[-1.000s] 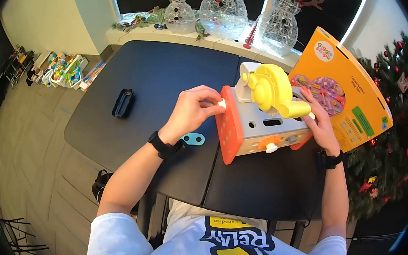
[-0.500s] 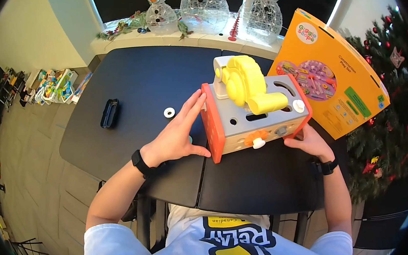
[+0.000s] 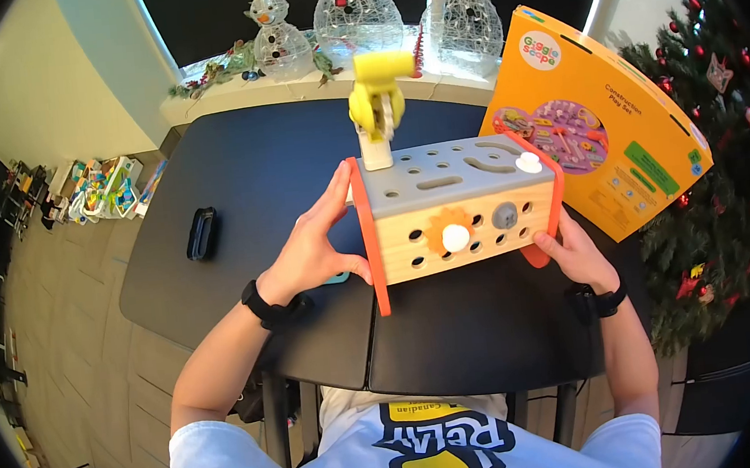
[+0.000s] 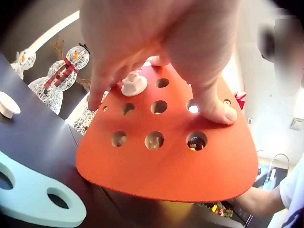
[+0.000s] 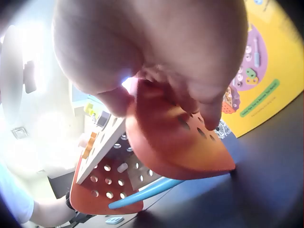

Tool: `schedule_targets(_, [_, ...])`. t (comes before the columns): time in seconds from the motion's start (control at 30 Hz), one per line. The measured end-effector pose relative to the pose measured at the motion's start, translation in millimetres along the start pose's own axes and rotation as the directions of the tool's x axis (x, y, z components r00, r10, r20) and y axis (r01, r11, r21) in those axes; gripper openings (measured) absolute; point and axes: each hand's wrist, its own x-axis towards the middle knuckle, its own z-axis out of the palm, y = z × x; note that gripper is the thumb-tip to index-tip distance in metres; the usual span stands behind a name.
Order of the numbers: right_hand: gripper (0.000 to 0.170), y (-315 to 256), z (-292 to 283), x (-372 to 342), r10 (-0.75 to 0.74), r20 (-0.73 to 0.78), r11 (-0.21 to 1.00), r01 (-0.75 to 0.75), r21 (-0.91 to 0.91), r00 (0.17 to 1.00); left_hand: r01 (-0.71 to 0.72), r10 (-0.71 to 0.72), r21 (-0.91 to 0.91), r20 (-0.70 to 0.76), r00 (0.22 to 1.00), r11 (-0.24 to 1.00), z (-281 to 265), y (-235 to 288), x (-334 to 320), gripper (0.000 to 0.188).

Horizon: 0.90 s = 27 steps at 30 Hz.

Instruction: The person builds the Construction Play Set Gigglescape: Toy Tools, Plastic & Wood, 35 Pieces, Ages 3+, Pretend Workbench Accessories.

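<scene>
A toy workbench of wood, grey and red panels (image 3: 460,230) is held tilted in both hands. The left hand (image 3: 308,245) grips its left red panel (image 4: 166,166), thumb on the outer face, fingers by a white knob (image 4: 134,84). The right hand (image 3: 580,255) grips the right red panel (image 5: 166,137) low down. On the front are an orange gear (image 3: 440,230) with a white knob and a grey piece (image 3: 504,215). A yellow toy piece (image 3: 377,98) stands on a light post at the top left. Underneath, a blue rod (image 5: 147,192) shows.
A black tray (image 3: 202,233) lies on the dark table (image 3: 242,165). A teal strip (image 4: 38,194) and a white ring (image 4: 8,105) lie left of the workbench. An orange box (image 3: 645,131) stands at the right, beside a decorated tree (image 3: 709,238). Wire snowmen line the sill behind.
The left hand has let go of the white side knob and grips the red panel. The right hand has moved down its panel. The workbench has tipped back, showing more of its front.
</scene>
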Motion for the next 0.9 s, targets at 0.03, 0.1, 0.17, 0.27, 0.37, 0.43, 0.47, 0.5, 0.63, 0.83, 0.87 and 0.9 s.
schedule_targets(0.03, [0.063,-3.8,-0.7,0.3,-0.017,0.001,0.999,0.017,0.042,1.000,0.064,-0.063,-0.055,0.019,0.998,0.996,-4.1,6.3,2.8,0.150])
schedule_targets(0.1, [0.070,-11.4,-2.5,1.9,-0.025,0.020,0.989,0.022,0.148,0.999,0.141,-0.138,-0.189,0.029,0.990,0.972,-7.2,9.9,7.4,0.145])
schedule_targets(0.17, [0.073,-17.4,-3.7,5.6,-0.025,-0.006,0.970,0.025,0.242,1.000,0.115,-0.114,-0.188,0.019,0.993,0.975,-6.9,-0.2,9.1,0.137])
schedule_targets(0.27, [0.076,-29.1,-6.7,12.6,-0.022,-0.016,0.942,0.026,0.335,1.000,0.232,-0.226,-0.305,0.056,0.972,0.924,-5.7,0.5,14.2,0.125])
schedule_targets(0.37, [0.076,-23.1,-12.0,19.4,-0.009,0.002,0.940,0.007,0.341,1.000,0.321,-0.300,-0.333,0.113,0.947,0.887,-8.9,-0.8,19.3,0.119])
schedule_targets(0.43, [0.075,-24.1,-13.3,23.3,0.003,0.023,0.948,-0.010,0.320,1.000,0.334,-0.305,-0.310,0.140,0.942,0.890,-10.8,-3.9,23.3,0.117])
schedule_targets(0.47, [0.074,-20.7,-14.7,26.7,0.007,0.030,0.945,-0.016,0.326,1.000,0.338,-0.304,-0.301,0.154,0.940,0.892,-11.3,-5.3,24.4,0.116])
schedule_targets(0.5, [0.073,-15.1,-16.7,31.0,0.010,0.038,0.943,-0.022,0.333,0.999,0.342,-0.304,-0.291,0.168,0.938,0.893,-11.8,-6.3,25.1,0.116])
schedule_targets(0.63, [0.072,-16.2,-17.8,42.7,0.032,0.045,0.908,-0.048,0.417,0.998,0.372,-0.323,-0.288,0.206,0.924,0.882,-8.1,-7.7,30.0,0.114])
schedule_targets(0.83, [0.069,-14.4,-14.8,52.0,0.105,0.041,0.833,-0.110,0.541,0.994,0.321,-0.261,-0.386,0.201,0.944,0.865,-2.8,-24.3,29.2,0.106])
schedule_targets(0.87, [0.068,-16.7,-14.5,53.1,0.121,0.039,0.841,-0.123,0.527,0.992,0.321,-0.262,-0.395,0.197,0.945,0.861,-2.3,-25.0,29.2,0.105])
schedule_targets(0.9, [0.067,-21.2,-15.1,53.7,0.137,0.038,0.848,-0.137,0.512,0.990,0.321,-0.263,-0.404,0.193,0.945,0.856,-2.7,-26.2,28.7,0.103])
